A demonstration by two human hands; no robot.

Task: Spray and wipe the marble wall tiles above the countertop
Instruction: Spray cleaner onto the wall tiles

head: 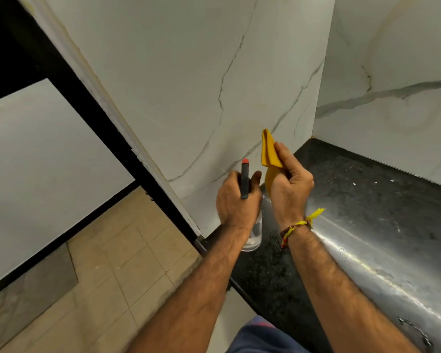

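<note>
Right at corner of black desk (367, 189): left hand (236, 200) wrapped round spray bottle (245, 178), nozzle aimed at marble wall tiles (189, 85) above desk. Right hand (290, 186) just beside bottle, fingers (284, 154) pinching folded yellow cloth (269, 151), not touching tiles. No wet streaks visible tbh, so guessing spraying barely started, wiping all left.

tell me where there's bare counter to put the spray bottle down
Free: the black counter to the right of the right hand, running back to the marble wall corner, and the near strip under the forearms. Crowded: the left end by the wall edge, where the left hand grips the bottle and the right holds the yellow cloth.
</note>
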